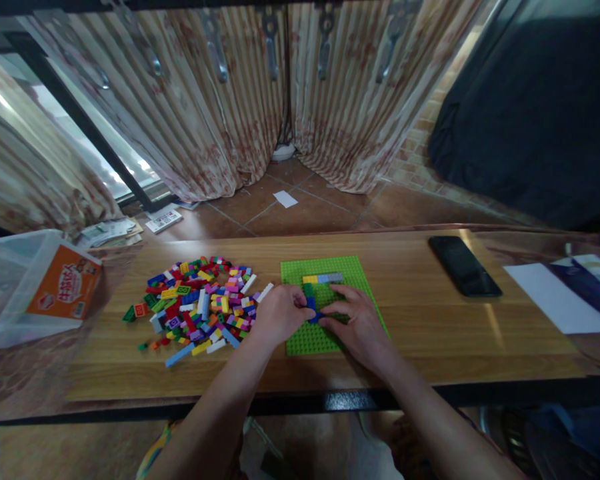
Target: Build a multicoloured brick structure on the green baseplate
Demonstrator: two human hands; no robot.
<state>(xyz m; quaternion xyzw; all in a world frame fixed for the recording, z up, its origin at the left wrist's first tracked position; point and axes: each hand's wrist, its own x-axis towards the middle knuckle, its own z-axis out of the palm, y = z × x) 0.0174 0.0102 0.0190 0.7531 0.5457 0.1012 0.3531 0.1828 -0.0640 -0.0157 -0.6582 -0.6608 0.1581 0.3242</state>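
The left hand (283, 312) and the right hand (356, 325) are bare, with slim fingers and rounded knuckles; the nails are too small to make out. Each wrist is narrow and runs smoothly into an uncovered forearm. The left forearm (220, 413) broadens evenly toward the lower left of the frame, the right forearm (425, 400) toward the lower right, both smooth in outline and bare as far as the bottom edge. Beside the left forearm, at the lower left, shows a strip of yellow fabric (156, 448) with blue and other bright streaks; whether it is worn is unclear.
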